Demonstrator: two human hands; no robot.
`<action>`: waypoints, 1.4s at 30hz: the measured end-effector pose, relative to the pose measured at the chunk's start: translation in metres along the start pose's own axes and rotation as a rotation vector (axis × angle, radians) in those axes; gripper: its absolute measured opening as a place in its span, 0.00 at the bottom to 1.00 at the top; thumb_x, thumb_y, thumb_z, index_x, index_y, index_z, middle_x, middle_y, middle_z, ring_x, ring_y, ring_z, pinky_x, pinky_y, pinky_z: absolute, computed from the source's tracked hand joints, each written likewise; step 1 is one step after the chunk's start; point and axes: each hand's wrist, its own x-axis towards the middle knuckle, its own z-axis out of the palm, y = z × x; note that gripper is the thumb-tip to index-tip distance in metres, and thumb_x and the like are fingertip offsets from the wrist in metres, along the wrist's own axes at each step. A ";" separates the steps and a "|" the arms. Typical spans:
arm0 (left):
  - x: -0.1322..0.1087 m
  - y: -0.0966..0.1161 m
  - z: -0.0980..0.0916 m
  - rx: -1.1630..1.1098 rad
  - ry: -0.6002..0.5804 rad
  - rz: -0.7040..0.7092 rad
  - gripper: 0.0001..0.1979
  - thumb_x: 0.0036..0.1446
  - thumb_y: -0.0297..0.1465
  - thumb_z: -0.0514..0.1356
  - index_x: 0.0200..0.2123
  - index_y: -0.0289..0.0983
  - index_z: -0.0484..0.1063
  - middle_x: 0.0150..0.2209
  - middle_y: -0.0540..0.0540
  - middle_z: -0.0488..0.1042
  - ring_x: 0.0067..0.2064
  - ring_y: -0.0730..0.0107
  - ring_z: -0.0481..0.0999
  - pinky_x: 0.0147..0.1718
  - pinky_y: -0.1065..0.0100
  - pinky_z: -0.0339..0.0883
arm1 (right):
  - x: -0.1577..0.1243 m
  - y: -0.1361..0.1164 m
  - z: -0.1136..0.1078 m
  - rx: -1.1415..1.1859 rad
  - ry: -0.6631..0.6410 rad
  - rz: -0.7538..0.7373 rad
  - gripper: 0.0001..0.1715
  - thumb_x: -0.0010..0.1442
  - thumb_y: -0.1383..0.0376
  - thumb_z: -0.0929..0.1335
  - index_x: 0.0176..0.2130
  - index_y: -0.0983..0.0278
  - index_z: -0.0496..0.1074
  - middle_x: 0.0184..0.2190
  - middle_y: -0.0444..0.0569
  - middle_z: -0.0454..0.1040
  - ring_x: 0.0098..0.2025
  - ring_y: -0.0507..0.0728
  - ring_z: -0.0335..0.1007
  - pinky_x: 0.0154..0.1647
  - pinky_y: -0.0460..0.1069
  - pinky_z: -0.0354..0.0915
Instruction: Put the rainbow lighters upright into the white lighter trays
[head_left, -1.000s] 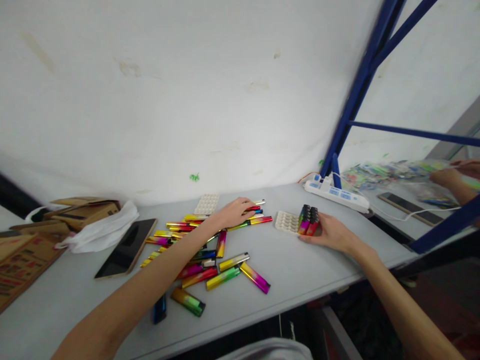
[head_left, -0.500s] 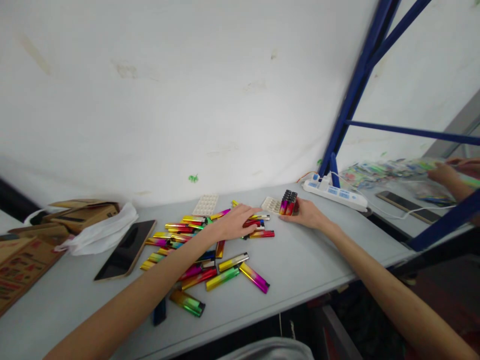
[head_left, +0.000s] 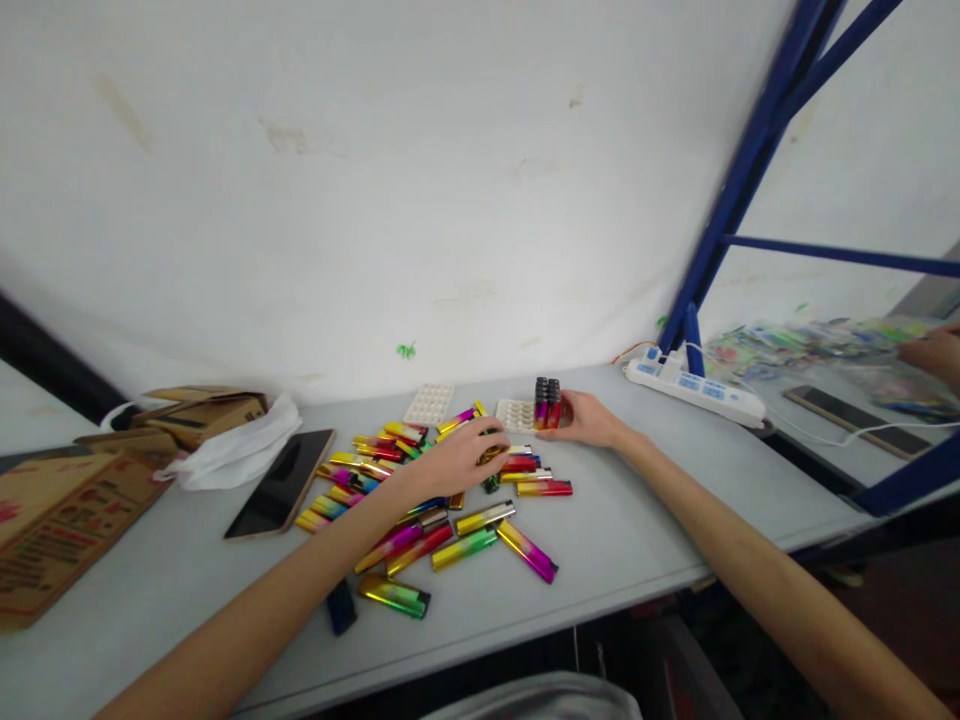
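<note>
Moved: tray [head_left: 513, 414] slid leftward, up against loose lighters [head_left: 465, 548].
Right hand [head_left: 589, 420]: clamped on tray's end.
Left hand [head_left: 457, 460]: curled around lighters beside tray.

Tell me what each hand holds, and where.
Right hand: the upright lighters in the white tray, gripped at their right side. Left hand: fingers curled over the loose lighters; a grip cannot be told.

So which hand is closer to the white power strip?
Right. The right hand grips the lighter tray just left of the power strip; the left hand is farther left, over the loose lighters.
</note>
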 end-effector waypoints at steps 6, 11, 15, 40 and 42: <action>-0.017 -0.006 -0.001 0.036 0.047 -0.044 0.17 0.73 0.40 0.53 0.54 0.40 0.75 0.57 0.39 0.70 0.59 0.59 0.73 0.62 0.54 0.68 | -0.004 -0.003 0.005 -0.019 -0.039 -0.051 0.38 0.49 0.39 0.76 0.42 0.66 0.74 0.33 0.48 0.76 0.31 0.55 0.66 0.31 0.49 0.61; -0.030 -0.008 -0.014 0.024 0.121 -0.123 0.16 0.73 0.40 0.53 0.53 0.39 0.74 0.56 0.38 0.73 0.61 0.57 0.72 0.64 0.51 0.66 | 0.000 -0.004 0.010 -0.090 -0.033 -0.088 0.37 0.50 0.37 0.75 0.40 0.66 0.74 0.33 0.50 0.75 0.32 0.57 0.66 0.33 0.50 0.61; -0.055 0.001 -0.033 0.079 0.114 -0.205 0.17 0.71 0.43 0.54 0.49 0.40 0.77 0.55 0.40 0.75 0.61 0.54 0.73 0.64 0.49 0.66 | 0.001 -0.004 0.010 -0.097 -0.051 -0.076 0.37 0.50 0.37 0.75 0.39 0.66 0.73 0.33 0.49 0.74 0.31 0.56 0.65 0.32 0.50 0.59; -0.268 0.065 -0.039 0.391 0.188 -0.353 0.17 0.70 0.41 0.56 0.57 0.47 0.75 0.57 0.47 0.79 0.59 0.56 0.78 0.60 0.60 0.72 | -0.003 0.004 0.018 -0.012 -0.006 -0.077 0.39 0.49 0.37 0.75 0.43 0.66 0.74 0.34 0.50 0.76 0.32 0.57 0.66 0.31 0.50 0.59; -0.265 0.069 -0.041 0.385 0.261 -0.386 0.17 0.70 0.44 0.54 0.55 0.46 0.74 0.52 0.46 0.81 0.52 0.57 0.82 0.54 0.61 0.77 | -0.003 0.004 0.019 -0.011 -0.003 -0.068 0.40 0.48 0.37 0.76 0.43 0.66 0.74 0.34 0.50 0.75 0.31 0.57 0.65 0.30 0.50 0.58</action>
